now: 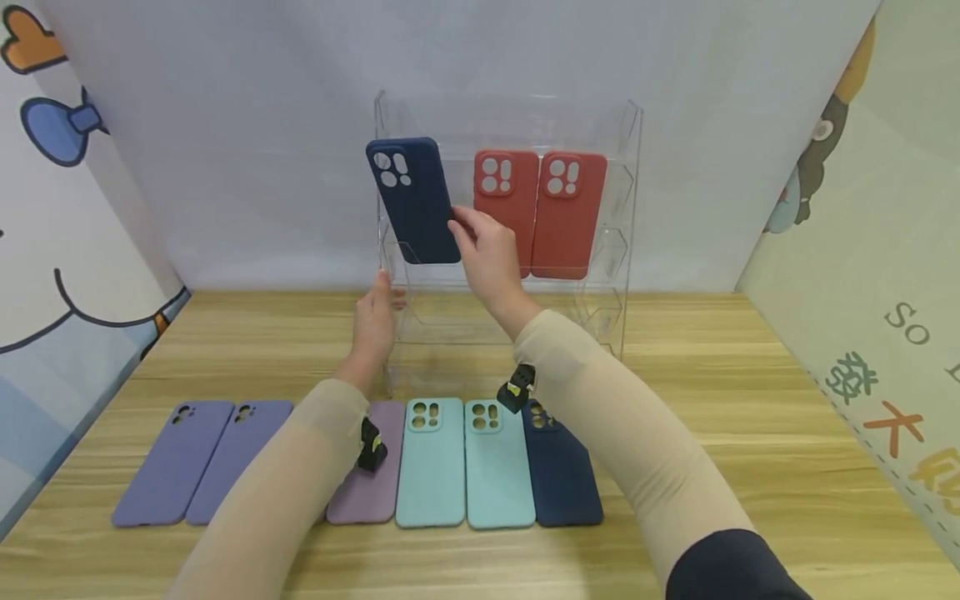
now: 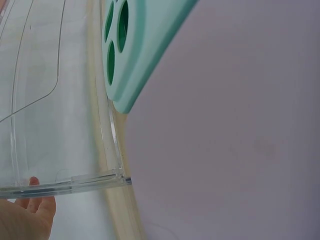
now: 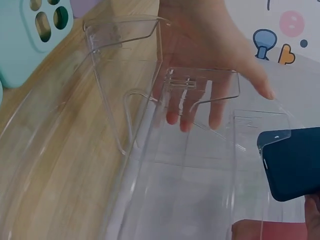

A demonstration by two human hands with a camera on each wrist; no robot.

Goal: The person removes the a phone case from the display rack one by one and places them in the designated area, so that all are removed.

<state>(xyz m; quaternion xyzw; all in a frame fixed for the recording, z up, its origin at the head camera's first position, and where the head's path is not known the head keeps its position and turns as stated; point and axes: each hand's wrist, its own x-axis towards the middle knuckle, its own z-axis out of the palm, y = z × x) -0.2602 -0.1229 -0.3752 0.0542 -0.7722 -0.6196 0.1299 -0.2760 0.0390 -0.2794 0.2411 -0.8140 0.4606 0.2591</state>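
Note:
With its thumb and fingers, my right hand [image 1: 491, 254] pinches the right edge of a dark blue phone case [image 1: 416, 204], which leans at the left of an upper tier of the clear acrylic rack [image 1: 633, 208]. The right wrist view shows part of that dark blue case [image 3: 295, 162] and a bit of the right hand [image 3: 313, 215] at the frame's edge. My left hand [image 1: 375, 325] touches the rack's left side; its fingers look straight through the clear plastic [image 3: 205, 65]. Two red phone cases [image 1: 504, 196] stand side by side, right of the dark blue one.
Before the rack lies a row of phone cases on the wooden table [image 1: 720, 400]: two purple [image 1: 172, 467], a mauve [image 1: 367, 500], two mint [image 1: 431, 475] and a dark blue one [image 1: 566, 483]. My forearms pass over this row. Printed panels [image 1: 847, 292] flank the table.

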